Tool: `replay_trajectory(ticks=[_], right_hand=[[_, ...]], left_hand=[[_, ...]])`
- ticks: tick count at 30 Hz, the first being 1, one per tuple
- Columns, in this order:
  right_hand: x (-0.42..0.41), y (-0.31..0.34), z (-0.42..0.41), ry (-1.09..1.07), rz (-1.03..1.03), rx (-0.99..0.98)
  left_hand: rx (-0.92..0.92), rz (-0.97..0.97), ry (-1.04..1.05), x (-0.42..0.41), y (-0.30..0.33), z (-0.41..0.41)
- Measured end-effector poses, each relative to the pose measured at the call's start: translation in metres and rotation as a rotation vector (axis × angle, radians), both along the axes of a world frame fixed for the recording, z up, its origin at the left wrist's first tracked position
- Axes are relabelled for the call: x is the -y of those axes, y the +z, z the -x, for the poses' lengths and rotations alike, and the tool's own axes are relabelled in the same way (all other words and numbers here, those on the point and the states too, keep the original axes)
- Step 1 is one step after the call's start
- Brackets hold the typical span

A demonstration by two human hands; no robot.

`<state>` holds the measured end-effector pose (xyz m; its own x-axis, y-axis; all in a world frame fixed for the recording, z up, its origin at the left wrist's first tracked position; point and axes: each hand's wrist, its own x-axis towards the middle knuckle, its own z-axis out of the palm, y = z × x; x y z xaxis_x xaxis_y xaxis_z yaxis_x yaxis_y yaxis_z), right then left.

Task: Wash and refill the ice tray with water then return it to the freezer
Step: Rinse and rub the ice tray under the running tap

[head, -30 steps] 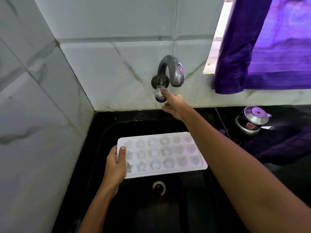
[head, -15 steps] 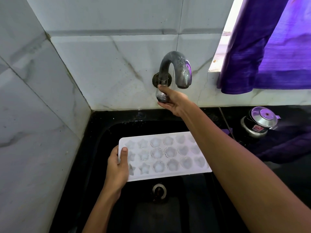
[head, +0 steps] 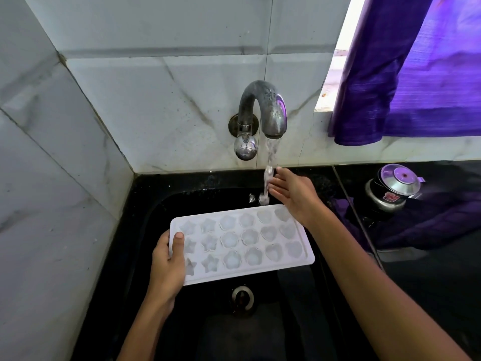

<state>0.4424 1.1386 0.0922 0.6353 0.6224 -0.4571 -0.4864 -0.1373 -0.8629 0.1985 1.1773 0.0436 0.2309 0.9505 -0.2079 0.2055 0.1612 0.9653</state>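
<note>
Presently: white ice tray (head: 244,243), star and round cavities, held level over black sink (head: 145,220). Left hand (head: 168,267) grips its left edge, thumb on top. Right hand (head: 294,194), fingers straight and together, touches water stream (head: 270,162) from wall tap (head: 263,108).
</note>
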Motion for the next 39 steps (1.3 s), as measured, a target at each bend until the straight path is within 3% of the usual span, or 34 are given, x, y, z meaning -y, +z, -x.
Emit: replay_trajectory(ticks=[4,7,9,16,23,27,31,35,39], right_hand=[[0.043,-0.008,0.029,0.065,0.139,0.607],[0.080,-0.023,0.070,0.456,0.333,1.146],[0.092,-0.033,0.087,0.660,0.431,1.347],[0.074,-0.039,0.085,0.708,0.615,1.346],[0.097,-0.034,0.084,1.028,0.363,1.459],[0.102,-0.035,0.075,0.931,0.538,1.414],[0.088,-0.032,0.084,0.908,0.444,1.425],[0.102,-0.035,0.096,1.042,0.309,1.479],[0.117,-0.035,0.081,0.985,0.454,1.452]], left_hand=[[-0.008,-0.007,0.007,-0.002,0.000,0.003],[-0.008,-0.014,0.031,-0.001,0.001,0.003],[-0.003,-0.009,0.040,0.000,0.001,0.003],[-0.006,0.013,0.010,0.003,-0.002,0.001],[0.009,-0.005,0.059,0.000,0.001,0.005],[0.018,0.008,0.048,0.003,-0.003,0.004],[0.014,-0.004,-0.033,0.021,-0.005,-0.014],[0.027,-0.017,-0.007,0.024,-0.005,-0.019],[0.039,0.014,0.018,0.021,-0.007,-0.014]])
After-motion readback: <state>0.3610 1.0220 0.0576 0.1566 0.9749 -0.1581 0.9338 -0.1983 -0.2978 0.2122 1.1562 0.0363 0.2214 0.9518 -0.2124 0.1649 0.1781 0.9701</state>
